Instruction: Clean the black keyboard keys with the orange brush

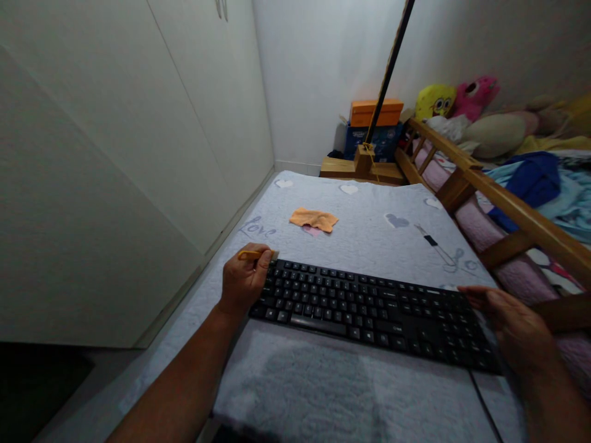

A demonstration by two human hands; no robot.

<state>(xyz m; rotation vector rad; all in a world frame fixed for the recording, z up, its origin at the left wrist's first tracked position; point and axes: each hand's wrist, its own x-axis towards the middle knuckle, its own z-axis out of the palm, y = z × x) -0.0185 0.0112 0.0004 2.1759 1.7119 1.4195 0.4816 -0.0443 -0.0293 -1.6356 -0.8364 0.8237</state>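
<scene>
A black keyboard (369, 311) lies across a pale grey mattress cover (369, 221) printed with hearts. My left hand (242, 280) rests at the keyboard's left end, fingers closed on a small orange-handled brush (258, 254) whose pale tip touches the top left corner. My right hand (512, 329) holds the keyboard's right end, fingers curled over its edge. An orange cloth (314, 219) lies on the cover beyond the keyboard.
White wardrobe doors (138, 154) run along the left. A wooden bed rail (498, 197) borders the right, with plush toys (457, 101) and bedding behind. An orange box (376, 112) on a blue one stands at the far wall beside a dark pole (390, 67).
</scene>
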